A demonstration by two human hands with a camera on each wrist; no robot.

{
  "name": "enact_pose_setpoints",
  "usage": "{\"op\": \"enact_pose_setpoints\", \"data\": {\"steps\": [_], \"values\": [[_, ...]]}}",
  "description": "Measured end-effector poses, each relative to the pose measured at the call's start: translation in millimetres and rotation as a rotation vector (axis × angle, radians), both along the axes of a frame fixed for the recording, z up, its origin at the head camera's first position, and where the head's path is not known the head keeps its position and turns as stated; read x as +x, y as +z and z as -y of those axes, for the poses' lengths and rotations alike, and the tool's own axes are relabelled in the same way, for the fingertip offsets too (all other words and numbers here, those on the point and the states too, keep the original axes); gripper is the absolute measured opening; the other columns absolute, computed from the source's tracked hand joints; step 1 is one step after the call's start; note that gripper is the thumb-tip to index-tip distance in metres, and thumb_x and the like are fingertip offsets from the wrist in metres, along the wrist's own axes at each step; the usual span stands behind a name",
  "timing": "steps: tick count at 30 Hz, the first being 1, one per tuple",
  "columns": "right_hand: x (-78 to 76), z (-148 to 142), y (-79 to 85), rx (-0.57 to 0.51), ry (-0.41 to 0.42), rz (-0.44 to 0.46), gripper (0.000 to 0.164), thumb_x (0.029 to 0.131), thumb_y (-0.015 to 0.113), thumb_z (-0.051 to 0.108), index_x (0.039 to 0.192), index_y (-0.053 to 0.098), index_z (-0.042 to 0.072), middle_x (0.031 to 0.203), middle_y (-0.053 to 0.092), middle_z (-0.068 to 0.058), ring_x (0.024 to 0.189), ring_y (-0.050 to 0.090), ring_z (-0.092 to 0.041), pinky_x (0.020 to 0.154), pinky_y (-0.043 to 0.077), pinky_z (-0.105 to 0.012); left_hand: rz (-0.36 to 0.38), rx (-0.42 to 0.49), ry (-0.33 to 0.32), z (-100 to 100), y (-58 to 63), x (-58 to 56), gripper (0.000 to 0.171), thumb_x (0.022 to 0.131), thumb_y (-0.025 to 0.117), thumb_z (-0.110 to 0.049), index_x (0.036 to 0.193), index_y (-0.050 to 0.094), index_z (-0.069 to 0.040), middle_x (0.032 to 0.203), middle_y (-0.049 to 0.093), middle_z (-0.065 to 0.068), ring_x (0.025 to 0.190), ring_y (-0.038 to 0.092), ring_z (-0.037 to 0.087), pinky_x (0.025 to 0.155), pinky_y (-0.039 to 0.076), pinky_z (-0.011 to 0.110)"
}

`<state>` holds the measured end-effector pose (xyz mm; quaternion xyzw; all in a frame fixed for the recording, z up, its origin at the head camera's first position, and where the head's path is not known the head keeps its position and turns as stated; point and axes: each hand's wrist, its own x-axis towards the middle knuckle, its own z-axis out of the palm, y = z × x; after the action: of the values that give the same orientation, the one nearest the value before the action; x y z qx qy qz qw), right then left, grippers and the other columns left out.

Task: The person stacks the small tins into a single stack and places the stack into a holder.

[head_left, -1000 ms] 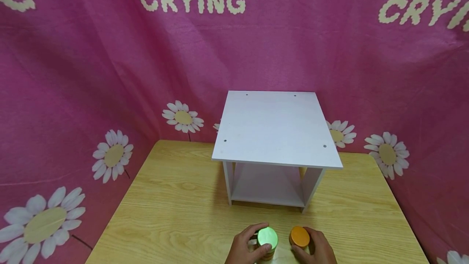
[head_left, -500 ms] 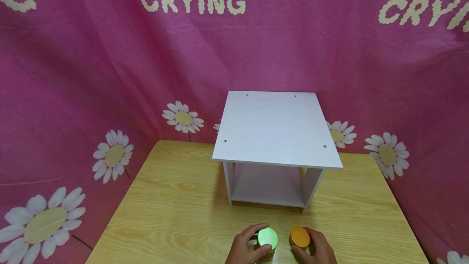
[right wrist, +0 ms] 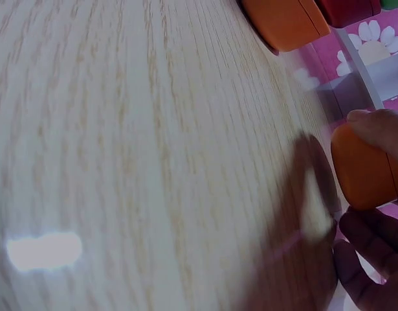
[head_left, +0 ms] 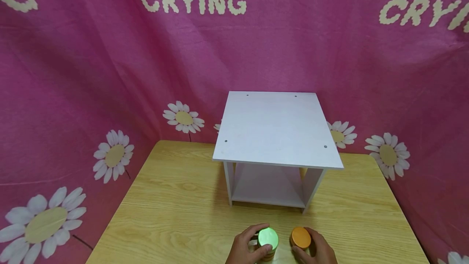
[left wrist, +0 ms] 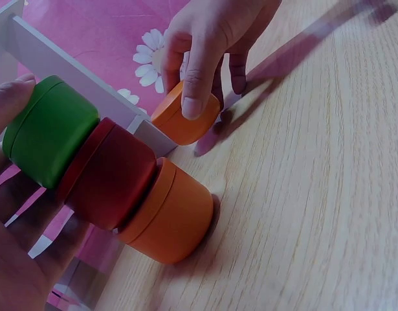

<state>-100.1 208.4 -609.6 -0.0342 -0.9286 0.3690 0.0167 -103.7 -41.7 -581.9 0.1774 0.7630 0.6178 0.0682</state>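
Note:
Three small round lidded jars stand stacked on the wooden table: a green jar [head_left: 268, 237] on top, a red jar [left wrist: 114, 175] in the middle, an orange jar [left wrist: 173, 214] at the bottom. My left hand [head_left: 244, 247] holds the stack at the green jar, thumb on the near side and fingers round the far side. To the right of the stack, a second orange jar [head_left: 301, 238] is pinched between the thumb and fingers of my right hand [head_left: 319, 251]. In the left wrist view it appears slightly raised above the table, tilted in that camera's picture.
Behind the hands stands a white open shelf unit [head_left: 278, 129] with a flat top and a lower board [head_left: 267, 188]. The wooden table [head_left: 168, 211] extends to both sides. A pink curtain [head_left: 110, 60] with daisies and lettering hangs round the back and sides.

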Motion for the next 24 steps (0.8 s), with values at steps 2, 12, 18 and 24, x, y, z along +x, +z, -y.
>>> {"op": "enact_pose_setpoints", "data": {"steps": [2, 12, 18, 24], "values": [[0.4, 0.2, 0.4, -0.001, -0.003, -0.003, 0.074, 0.075, 0.081, 0.046, 0.127, 0.056, 0.001, 0.117, 0.062, -0.017, 0.106, 0.061, -0.036, 0.090, 0.049, -0.052, 0.009, 0.007, -0.003, -0.3, -0.4, 0.0, 0.047, 0.091, 0.066, -0.041, 0.134, 0.056, -0.026, 0.128, 0.060, -0.001, 0.109, 0.060, 0.012, 0.088, 0.053, 0.030], [2.0, 0.7, 3.2, -0.012, -0.001, -0.002, 0.073, 0.075, 0.081, 0.045, 0.128, 0.056, 0.001, 0.118, 0.062, -0.017, 0.108, 0.060, -0.036, 0.092, 0.048, -0.053, 0.017, 0.013, -0.004, 0.0, -0.6, 0.4, 0.046, 0.091, 0.066, -0.040, 0.134, 0.056, -0.026, 0.128, 0.060, -0.001, 0.108, 0.061, 0.012, 0.087, 0.053, 0.030], [2.6, 0.8, 3.2, -0.002, -0.003, -0.013, 0.073, 0.075, 0.081, 0.045, 0.127, 0.056, 0.002, 0.115, 0.062, -0.016, 0.105, 0.061, -0.035, 0.090, 0.049, -0.052, 0.019, 0.007, 0.000, 0.2, -0.4, 0.6, 0.046, 0.091, 0.067, -0.039, 0.134, 0.056, -0.027, 0.127, 0.060, -0.003, 0.107, 0.061, 0.011, 0.086, 0.053, 0.029], [2.3, 1.7, 5.3, -0.002, -0.006, 0.010, 0.072, 0.074, 0.083, 0.039, 0.128, 0.055, 0.001, 0.112, 0.062, -0.015, 0.102, 0.062, -0.031, 0.087, 0.051, -0.048, 0.020, -0.005, -0.001, 0.1, 1.6, -0.3, 0.047, 0.090, 0.066, -0.041, 0.134, 0.057, -0.026, 0.127, 0.060, -0.002, 0.108, 0.060, 0.010, 0.086, 0.053, 0.029]]}}
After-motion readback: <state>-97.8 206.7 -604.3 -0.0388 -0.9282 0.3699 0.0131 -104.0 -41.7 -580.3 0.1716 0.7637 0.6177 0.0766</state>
